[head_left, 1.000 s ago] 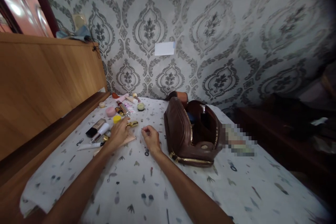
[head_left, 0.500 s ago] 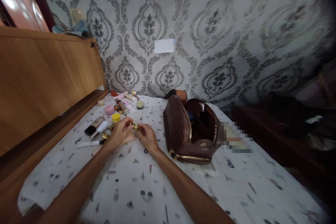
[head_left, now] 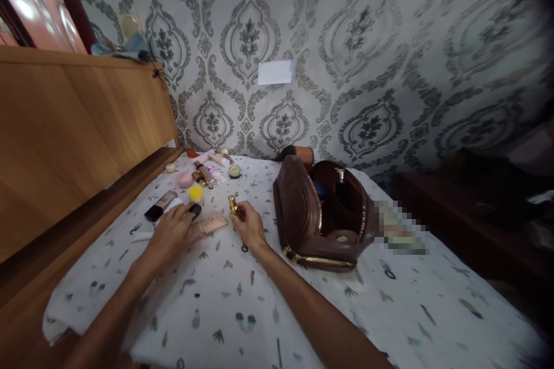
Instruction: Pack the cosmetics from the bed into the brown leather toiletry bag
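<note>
Between the thumb and fingers of my right hand [head_left: 250, 225], a small shiny gold tube [head_left: 232, 203] stands nearly upright. It looks like a lipstick or tiny bottle; I cannot tell which. My left hand [head_left: 171, 233] lies palm down over the cosmetics, fingers stretched out and a little blurred. Beside its fingertips are a round black piece [head_left: 195, 209] and a beige tube [head_left: 211, 223]. Partly under that hand is a white tube [head_left: 142, 236]. A foundation bottle with a black cap [head_left: 161, 206] and a yellow-lidded jar [head_left: 195, 193] sit just beyond.
An open brown leather bag [head_left: 298, 213] stands to the right, a dark bottle [head_left: 341, 187] inside it. Farther back lie a pink jar [head_left: 184, 179], a green jar [head_left: 234, 171] and several tubes. A wooden panel [head_left: 86, 121] borders the left; patterned wall rises behind.
My hands have come apart. The left has moved away from the gold tube, back and left over the cosmetics; the right keeps the tube, now upright. The view has shifted slightly.
</note>
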A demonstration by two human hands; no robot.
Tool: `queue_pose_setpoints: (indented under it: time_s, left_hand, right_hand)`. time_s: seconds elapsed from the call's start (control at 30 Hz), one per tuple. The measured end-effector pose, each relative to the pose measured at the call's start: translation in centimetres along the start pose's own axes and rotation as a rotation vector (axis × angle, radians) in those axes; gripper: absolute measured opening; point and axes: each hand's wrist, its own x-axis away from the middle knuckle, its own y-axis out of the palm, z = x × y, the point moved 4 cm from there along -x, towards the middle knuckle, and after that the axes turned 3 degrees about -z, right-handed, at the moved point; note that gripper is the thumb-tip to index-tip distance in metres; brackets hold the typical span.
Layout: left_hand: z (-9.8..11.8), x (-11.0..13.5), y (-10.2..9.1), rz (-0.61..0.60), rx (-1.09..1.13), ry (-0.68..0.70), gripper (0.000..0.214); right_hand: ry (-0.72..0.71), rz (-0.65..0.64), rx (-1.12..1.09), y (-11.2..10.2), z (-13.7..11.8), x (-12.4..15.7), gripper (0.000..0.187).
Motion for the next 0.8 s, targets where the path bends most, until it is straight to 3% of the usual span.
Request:
queue_pose_setpoints:
  time_s: [0.17, 0.33, 0.6, 0.8]
  left_hand:
    - [1.2, 2.9, 2.1, 0.018, -0.117, -0.044, 0.037]
    - [3.2, 3.7, 1.7, -0.081, -0.141, -0.111, 0.022]
    - [4.7, -0.3, 0.1, -0.059, -0.178, -0.103, 0.026]
    - [5.4, -2.9, -0.3, -0.110, -0.036, -0.055, 0.018]
  right_hand:
    - [0.013, 0.031, -0.031, -0.1, -0.2, -0.1, 0.013]
    - [0.038, 0.020, -0.049, -0.2, -0.2, -0.2, 0.015]
    - [0.039, 0.019, -0.053, -0.2, 0.0, -0.2, 0.018]
    - [0.024, 0.016, -0.078, -0.3, 0.0, -0.3, 0.017]
